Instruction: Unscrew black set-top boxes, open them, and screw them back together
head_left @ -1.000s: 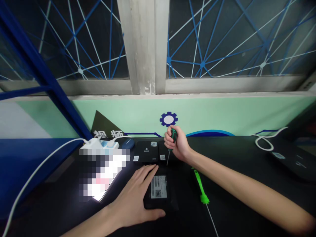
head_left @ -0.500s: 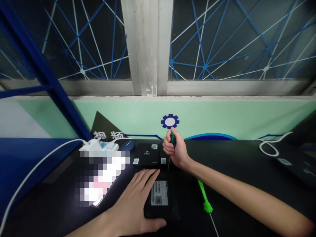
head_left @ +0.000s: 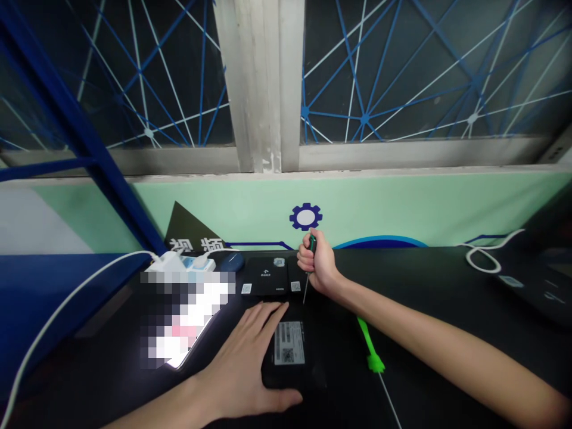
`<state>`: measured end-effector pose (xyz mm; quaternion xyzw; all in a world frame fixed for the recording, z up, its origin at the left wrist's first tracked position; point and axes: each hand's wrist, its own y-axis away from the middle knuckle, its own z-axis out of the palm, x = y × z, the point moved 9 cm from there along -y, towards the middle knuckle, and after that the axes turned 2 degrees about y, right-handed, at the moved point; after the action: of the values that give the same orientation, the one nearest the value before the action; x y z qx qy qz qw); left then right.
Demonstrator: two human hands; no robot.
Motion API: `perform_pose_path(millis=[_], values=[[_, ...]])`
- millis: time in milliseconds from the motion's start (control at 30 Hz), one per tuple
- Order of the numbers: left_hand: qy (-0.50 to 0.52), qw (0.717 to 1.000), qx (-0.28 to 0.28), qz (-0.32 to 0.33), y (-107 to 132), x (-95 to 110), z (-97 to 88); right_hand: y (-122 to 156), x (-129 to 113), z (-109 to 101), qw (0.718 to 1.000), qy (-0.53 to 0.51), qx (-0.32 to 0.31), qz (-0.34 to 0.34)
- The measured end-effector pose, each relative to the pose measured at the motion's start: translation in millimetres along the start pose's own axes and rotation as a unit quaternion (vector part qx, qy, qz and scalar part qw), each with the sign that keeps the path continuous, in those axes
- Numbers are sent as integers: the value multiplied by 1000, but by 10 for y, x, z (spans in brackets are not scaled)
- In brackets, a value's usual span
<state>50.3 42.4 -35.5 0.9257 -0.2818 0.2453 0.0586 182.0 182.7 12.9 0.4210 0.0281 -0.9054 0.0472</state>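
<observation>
The flat black box (head_left: pixel 308 372) lies on the dark table (head_left: pixel 447 286), right in front of you. A white label (head_left: pixel 289 342) faces up on it. Your left hand (head_left: pixel 243 363) lies flat on the box with the fingers spread out, pressing down and not gripping. The box looks hard, smooth and light, so it may slide. Hold it by pressing on top, or take it by its side edges.

Your right hand (head_left: pixel 319 268) is closed in a fist around the small screwdriver (head_left: pixel 305 287). The tool stands almost straight up, with its thin tip pointing down near the far edge of the box. The tip looks sharp and could slip, so hold the fat handle.

A green screwdriver (head_left: pixel 370 348) lies on the table to the right, apart from the box. Behind it are more black boxes (head_left: pixel 267 277), a mouse (head_left: pixel 231 260) and a plug strip (head_left: pixel 179 262).
</observation>
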Motion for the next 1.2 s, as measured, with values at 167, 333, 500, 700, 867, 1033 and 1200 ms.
perform_pose_path(millis=[167,333,500,700,867,1033,1200], values=[[-6,1000,9,15,0,14,-10,-36,130,-89,999,-9,21,40],[-2,1000,9,16,-8,-2,-26,-60,218,-111,998,-18,24,60],[4,1000,2,16,-10,-42,-37,-83,241,-141,996,-42,36,76],[12,999,1,35,5,6,-86,-82,267,-175,991,-65,55,104],[26,998,-7,55,16,54,-85,-62,354,-154,985,-64,56,147],[50,997,-4,65,16,111,-129,-46,395,-155,983,-65,56,161],[55,996,-15,76,22,137,-124,-6,429,-122,981,-54,46,181]])
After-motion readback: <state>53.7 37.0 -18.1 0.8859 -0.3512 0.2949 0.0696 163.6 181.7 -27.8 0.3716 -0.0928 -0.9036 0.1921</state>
